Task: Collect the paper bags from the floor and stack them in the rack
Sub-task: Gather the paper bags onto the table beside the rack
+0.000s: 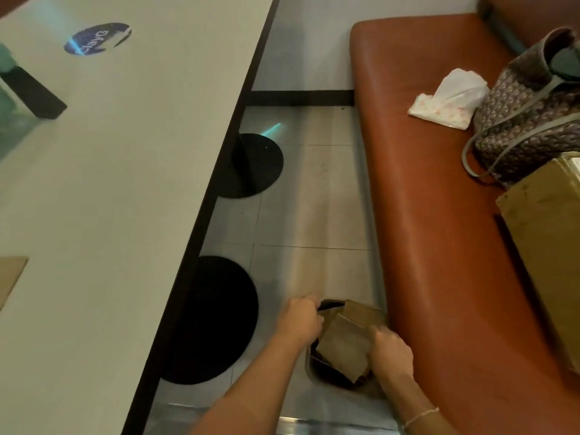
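Note:
Brown paper bags (345,340) lie in a dark container (326,372) on the floor between the table and the bench. My left hand (299,318) grips the container's far-left rim. My right hand (390,350) grips the right edge of the top paper bag, fingers curled over it. A second bag (364,312) sticks out behind the top one. Another brown bag's corner (11,277) lies on the table at the left edge.
A long white table (110,183) with a dark edge runs on the left; its two black round bases (254,164) (216,318) stand on the tiled floor. The orange bench (439,199) on the right carries a patterned handbag (533,105), a tissue pack (445,98) and a cardboard box (546,233).

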A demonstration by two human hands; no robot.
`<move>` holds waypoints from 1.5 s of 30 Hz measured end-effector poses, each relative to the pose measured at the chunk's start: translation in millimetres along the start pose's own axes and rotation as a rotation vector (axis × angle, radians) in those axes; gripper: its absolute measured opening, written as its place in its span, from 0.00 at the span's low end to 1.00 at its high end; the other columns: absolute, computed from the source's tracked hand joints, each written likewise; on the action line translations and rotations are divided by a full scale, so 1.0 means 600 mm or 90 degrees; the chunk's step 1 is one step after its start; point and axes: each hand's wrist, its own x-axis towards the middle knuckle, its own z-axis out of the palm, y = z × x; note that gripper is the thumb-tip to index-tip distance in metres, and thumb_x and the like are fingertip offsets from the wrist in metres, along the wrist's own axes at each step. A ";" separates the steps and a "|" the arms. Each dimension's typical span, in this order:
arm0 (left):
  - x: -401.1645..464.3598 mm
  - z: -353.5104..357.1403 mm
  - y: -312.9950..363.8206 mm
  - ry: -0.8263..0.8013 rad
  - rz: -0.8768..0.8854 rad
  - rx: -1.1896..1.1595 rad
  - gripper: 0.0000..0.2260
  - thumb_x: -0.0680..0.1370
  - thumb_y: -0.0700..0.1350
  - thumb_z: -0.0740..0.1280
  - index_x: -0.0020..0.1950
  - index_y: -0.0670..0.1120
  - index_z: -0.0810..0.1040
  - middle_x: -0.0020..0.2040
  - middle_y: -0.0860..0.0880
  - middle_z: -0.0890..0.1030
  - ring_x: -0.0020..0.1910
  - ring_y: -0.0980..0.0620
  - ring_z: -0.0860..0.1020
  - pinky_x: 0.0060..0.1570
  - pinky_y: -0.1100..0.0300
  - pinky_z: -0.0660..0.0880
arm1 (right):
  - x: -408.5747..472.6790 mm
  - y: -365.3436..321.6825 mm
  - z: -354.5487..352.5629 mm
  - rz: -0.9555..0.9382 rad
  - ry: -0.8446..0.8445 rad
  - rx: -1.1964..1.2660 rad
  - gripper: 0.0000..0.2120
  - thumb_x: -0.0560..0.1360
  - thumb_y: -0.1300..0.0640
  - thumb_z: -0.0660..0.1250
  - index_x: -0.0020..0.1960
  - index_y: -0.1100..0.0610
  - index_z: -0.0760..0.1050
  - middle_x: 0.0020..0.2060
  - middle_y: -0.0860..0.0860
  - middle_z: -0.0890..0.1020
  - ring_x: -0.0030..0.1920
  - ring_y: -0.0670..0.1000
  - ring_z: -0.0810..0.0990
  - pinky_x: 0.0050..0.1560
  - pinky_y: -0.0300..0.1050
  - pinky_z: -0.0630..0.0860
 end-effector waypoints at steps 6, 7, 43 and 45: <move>-0.024 0.000 -0.008 0.023 0.008 0.056 0.14 0.80 0.41 0.58 0.64 0.45 0.73 0.60 0.43 0.77 0.59 0.44 0.75 0.53 0.55 0.73 | -0.003 0.003 -0.023 -0.002 0.056 0.015 0.14 0.76 0.67 0.55 0.57 0.59 0.74 0.53 0.54 0.77 0.53 0.56 0.77 0.45 0.48 0.75; -0.029 0.001 -0.009 0.024 0.008 0.062 0.14 0.80 0.41 0.57 0.64 0.45 0.72 0.60 0.43 0.77 0.58 0.44 0.76 0.53 0.55 0.73 | -0.004 0.001 -0.021 -0.009 0.040 0.000 0.15 0.76 0.67 0.54 0.58 0.58 0.74 0.53 0.53 0.77 0.53 0.54 0.77 0.46 0.47 0.75; -0.466 -0.512 -0.512 0.509 -0.361 -0.300 0.19 0.74 0.56 0.66 0.58 0.45 0.75 0.56 0.44 0.76 0.53 0.44 0.75 0.53 0.50 0.76 | -0.308 -0.693 -0.363 -0.239 0.030 0.025 0.39 0.67 0.38 0.71 0.70 0.55 0.60 0.64 0.55 0.67 0.65 0.56 0.65 0.60 0.48 0.71; -0.457 -0.515 -0.536 0.476 -0.380 -0.292 0.29 0.68 0.64 0.69 0.62 0.50 0.70 0.59 0.45 0.72 0.57 0.44 0.71 0.55 0.50 0.74 | -0.302 -0.714 -0.352 -0.191 0.020 0.022 0.43 0.62 0.39 0.75 0.68 0.55 0.62 0.62 0.55 0.66 0.63 0.56 0.67 0.59 0.47 0.73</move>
